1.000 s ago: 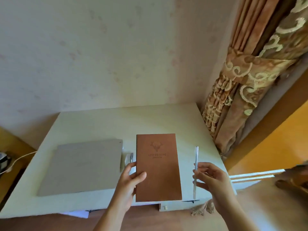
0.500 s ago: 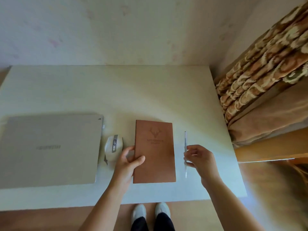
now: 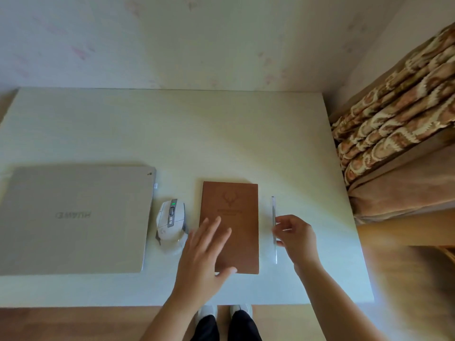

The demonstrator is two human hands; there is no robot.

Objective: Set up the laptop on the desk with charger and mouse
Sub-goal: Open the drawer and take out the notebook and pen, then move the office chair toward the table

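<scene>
A closed silver laptop lies at the left of the pale desk. Just right of it sits a white mouse with a green light. A brown notebook with a deer emblem lies flat at the desk's middle front. My left hand hovers over its lower left part, fingers spread, holding nothing. A clear thin pen lies right of the notebook; my right hand pinches it with its fingertips. No charger is visible.
A wall runs behind the desk. Patterned brown curtains hang at the right, close to the desk's right edge. My feet in white shoes stand on the wooden floor at the desk's front edge.
The view has tilted down over the desk. My left hand let go of the notebook's edge and now spreads above it. The notebook and pen now lie on the desk.
</scene>
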